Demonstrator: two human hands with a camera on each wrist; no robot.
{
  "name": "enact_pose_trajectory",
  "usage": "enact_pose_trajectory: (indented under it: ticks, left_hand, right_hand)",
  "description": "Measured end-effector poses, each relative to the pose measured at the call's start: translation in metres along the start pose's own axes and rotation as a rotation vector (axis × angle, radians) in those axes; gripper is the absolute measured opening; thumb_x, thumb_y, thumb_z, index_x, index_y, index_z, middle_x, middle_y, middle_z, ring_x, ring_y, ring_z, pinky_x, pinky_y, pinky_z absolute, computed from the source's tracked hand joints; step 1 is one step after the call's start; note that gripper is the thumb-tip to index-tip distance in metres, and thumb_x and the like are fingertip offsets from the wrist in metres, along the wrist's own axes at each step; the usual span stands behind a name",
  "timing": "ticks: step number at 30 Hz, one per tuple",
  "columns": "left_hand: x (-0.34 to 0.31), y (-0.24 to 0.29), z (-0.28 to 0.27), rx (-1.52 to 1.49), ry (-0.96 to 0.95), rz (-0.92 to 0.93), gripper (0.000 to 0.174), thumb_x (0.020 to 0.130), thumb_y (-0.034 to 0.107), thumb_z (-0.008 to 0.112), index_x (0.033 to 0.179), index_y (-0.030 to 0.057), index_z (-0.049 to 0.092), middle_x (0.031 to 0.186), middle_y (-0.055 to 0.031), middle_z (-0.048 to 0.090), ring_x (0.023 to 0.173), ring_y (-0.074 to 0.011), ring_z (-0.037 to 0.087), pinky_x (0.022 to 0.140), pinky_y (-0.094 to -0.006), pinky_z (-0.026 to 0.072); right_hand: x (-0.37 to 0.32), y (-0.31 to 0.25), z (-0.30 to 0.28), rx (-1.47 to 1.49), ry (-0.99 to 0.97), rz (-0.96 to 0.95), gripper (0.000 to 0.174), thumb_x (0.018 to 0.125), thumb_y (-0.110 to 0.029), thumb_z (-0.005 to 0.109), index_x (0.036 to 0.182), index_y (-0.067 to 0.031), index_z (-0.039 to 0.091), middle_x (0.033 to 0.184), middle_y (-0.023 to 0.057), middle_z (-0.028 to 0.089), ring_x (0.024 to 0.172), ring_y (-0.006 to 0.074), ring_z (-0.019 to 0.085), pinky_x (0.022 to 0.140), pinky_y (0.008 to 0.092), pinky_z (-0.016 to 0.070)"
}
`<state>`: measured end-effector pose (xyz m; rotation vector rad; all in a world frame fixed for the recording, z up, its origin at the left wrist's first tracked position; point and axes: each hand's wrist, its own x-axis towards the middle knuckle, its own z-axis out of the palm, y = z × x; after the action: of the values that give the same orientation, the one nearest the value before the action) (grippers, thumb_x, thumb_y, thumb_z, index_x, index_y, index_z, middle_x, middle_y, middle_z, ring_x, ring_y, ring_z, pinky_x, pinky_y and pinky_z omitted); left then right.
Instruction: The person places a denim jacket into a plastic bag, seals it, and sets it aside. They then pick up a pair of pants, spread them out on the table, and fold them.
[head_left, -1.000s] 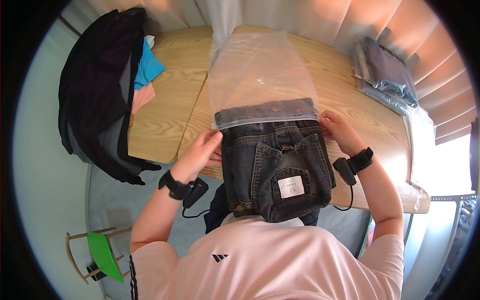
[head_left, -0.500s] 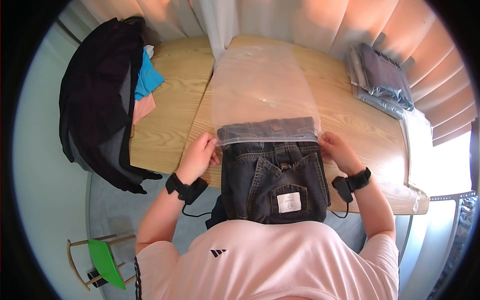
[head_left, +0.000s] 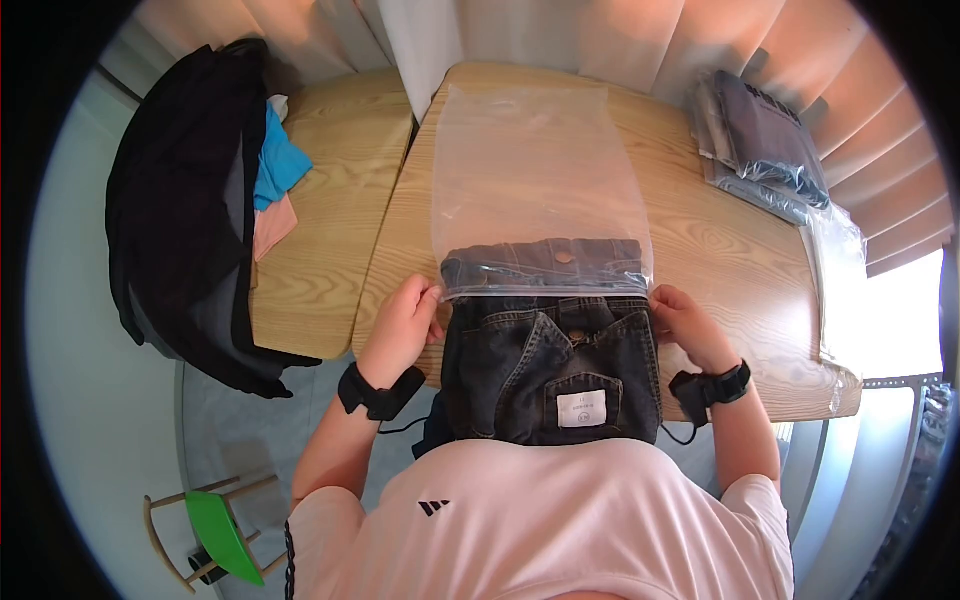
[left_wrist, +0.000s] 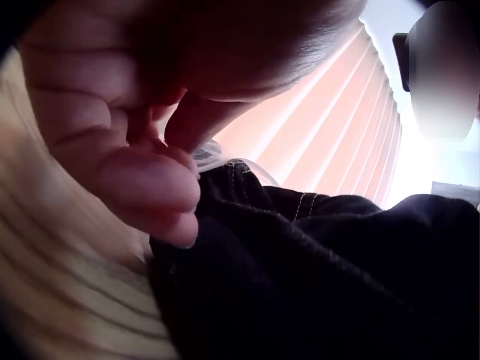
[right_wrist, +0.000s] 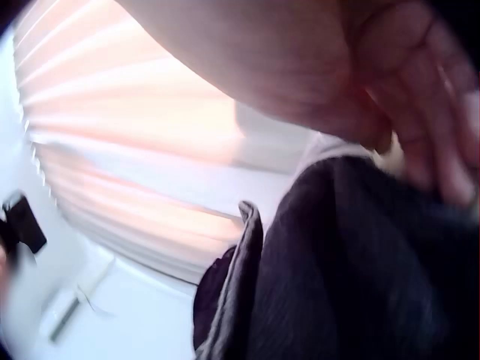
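A folded pair of dark denim jeans (head_left: 560, 370) with a white label (head_left: 582, 408) lies at the table's front edge, its near end against the person's shirt. Its far end, with a button, sits inside a clear plastic bag (head_left: 535, 165) spread flat beyond it. The bag's mouth crosses the jeans as a pale strip. At the left end of that strip, my left hand (head_left: 400, 325) pinches the bag's edge between thumb and fingers. My right hand (head_left: 692, 325) pinches the right end. In the left wrist view, curled fingers (left_wrist: 150, 180) sit beside the dark denim.
Dark clothing (head_left: 185, 220) is heaped at the left, with a blue cloth (head_left: 283, 160) and a pink cloth (head_left: 272, 228) beside it. Bagged garments (head_left: 765, 140) are stacked at the far right, near more clear plastic (head_left: 838, 260). A green chair (head_left: 222, 535) stands at lower left.
Both hands have drawn the bag's mouth toward the person, and slightly more of the jeans is covered. The jeans have shifted nearer the body. The left fingers have closed on the bag's edge.
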<state>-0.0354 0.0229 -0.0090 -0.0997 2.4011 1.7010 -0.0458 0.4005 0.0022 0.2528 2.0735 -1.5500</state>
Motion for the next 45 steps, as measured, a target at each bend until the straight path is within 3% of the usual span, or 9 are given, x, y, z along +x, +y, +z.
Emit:
enact_pose_trajectory:
  ticks: [2, 4, 9, 19, 25, 33, 40, 42, 45]
  left_hand:
    - [0.002, 0.003, -0.004, -0.051, -0.041, -0.084, 0.022, 0.098, 0.019, 0.045, 0.084, 0.0020, 0.051, 0.064, -0.0035, 0.054, 0.053, -0.0105, 0.055, 0.047, -0.0240, 0.0436]
    - [0.005, 0.004, -0.007, -0.108, -0.073, -0.170, 0.024, 0.098, 0.021, 0.045, 0.084, 0.0030, 0.051, 0.065, -0.0025, 0.054, 0.054, -0.0099, 0.055, 0.048, -0.0234, 0.0436]
    - [0.006, 0.008, -0.004, -0.107, -0.143, -0.162, 0.025, 0.099, 0.025, 0.043, 0.085, 0.0067, 0.052, 0.068, -0.0009, 0.055, 0.055, -0.0085, 0.053, 0.050, -0.0212, 0.0426]
    - [-0.004, -0.006, -0.001, -0.226, -0.146, -0.072, 0.027, 0.099, 0.027, 0.046, 0.085, 0.0052, 0.056, 0.068, 0.0000, 0.055, 0.059, -0.0072, 0.052, 0.054, -0.0207, 0.0438]
    - [-0.029, 0.010, 0.006, 0.202, -0.186, 0.083, 0.035, 0.087, 0.027, 0.063, 0.076, -0.0059, 0.059, 0.058, -0.0133, 0.055, 0.055, -0.0209, 0.054, 0.055, -0.0336, 0.0440]
    - [-0.024, 0.002, 0.028, -0.087, 0.141, 0.287, 0.015, 0.077, 0.008, 0.067, 0.084, -0.0034, 0.061, 0.071, -0.0160, 0.063, 0.064, -0.0225, 0.062, 0.059, -0.0337, 0.0465]
    - [-0.023, -0.007, 0.005, 0.064, 0.054, 0.044, 0.027, 0.076, 0.018, 0.074, 0.090, -0.0009, 0.059, 0.072, -0.0076, 0.060, 0.060, -0.0176, 0.057, 0.059, -0.0294, 0.0479]
    - [-0.033, 0.010, -0.004, 0.107, 0.107, 0.101, 0.029, 0.077, 0.013, 0.073, 0.096, -0.0002, 0.057, 0.079, -0.0065, 0.058, 0.067, -0.0151, 0.057, 0.061, -0.0280, 0.0480]
    - [-0.035, 0.015, -0.008, 0.155, 0.193, 0.280, 0.038, 0.077, 0.007, 0.072, 0.107, 0.0030, 0.050, 0.091, -0.0055, 0.051, 0.081, -0.0131, 0.055, 0.068, -0.0280, 0.0485]
  right_hand:
    - [-0.004, -0.013, -0.003, -0.140, -0.021, 0.005, 0.017, 0.095, -0.021, 0.050, 0.091, -0.0066, 0.056, 0.074, 0.0021, 0.061, 0.068, 0.0157, 0.060, 0.061, 0.0308, 0.0485]
    - [-0.017, -0.047, -0.002, -1.073, 0.303, -0.324, 0.016, 0.090, -0.019, 0.056, 0.091, -0.0029, 0.057, 0.075, 0.0123, 0.062, 0.073, 0.0295, 0.062, 0.065, 0.0370, 0.0491]
    - [-0.022, -0.116, 0.079, -1.216, 0.141, -0.862, 0.026, 0.084, -0.026, 0.060, 0.095, -0.0025, 0.055, 0.086, 0.0142, 0.061, 0.085, 0.0303, 0.061, 0.072, 0.0392, 0.0502]
    - [0.027, -0.135, 0.160, -1.491, -0.083, -0.985, 0.017, 0.076, -0.014, 0.062, 0.087, -0.0025, 0.057, 0.081, 0.0093, 0.058, 0.079, 0.0255, 0.063, 0.061, 0.0350, 0.0523]
    - [0.023, -0.131, 0.165, -1.474, 0.027, -1.206, 0.010, 0.071, -0.011, 0.060, 0.078, -0.0054, 0.059, 0.076, 0.0082, 0.056, 0.073, 0.0227, 0.061, 0.059, 0.0326, 0.0511]
    - [0.007, -0.118, 0.179, -1.441, -0.088, -1.428, 0.010, 0.068, -0.012, 0.061, 0.073, -0.0050, 0.056, 0.073, 0.0064, 0.054, 0.064, 0.0214, 0.057, 0.056, 0.0309, 0.0485]
    - [-0.009, -0.120, 0.126, -1.077, -0.405, -1.237, 0.023, 0.072, -0.006, 0.061, 0.094, -0.0010, 0.060, 0.092, 0.0102, 0.058, 0.086, 0.0278, 0.058, 0.073, 0.0361, 0.0502]
    - [-0.015, -0.119, 0.097, -0.913, -0.237, -1.078, 0.023, 0.074, -0.005, 0.066, 0.096, -0.0030, 0.061, 0.101, 0.0112, 0.061, 0.096, 0.0314, 0.057, 0.081, 0.0383, 0.0492]
    - [0.002, -0.107, 0.043, -0.686, 0.199, -0.724, 0.008, 0.081, -0.009, 0.062, 0.087, -0.0025, 0.063, 0.079, 0.0136, 0.063, 0.073, 0.0275, 0.063, 0.067, 0.0339, 0.0507]
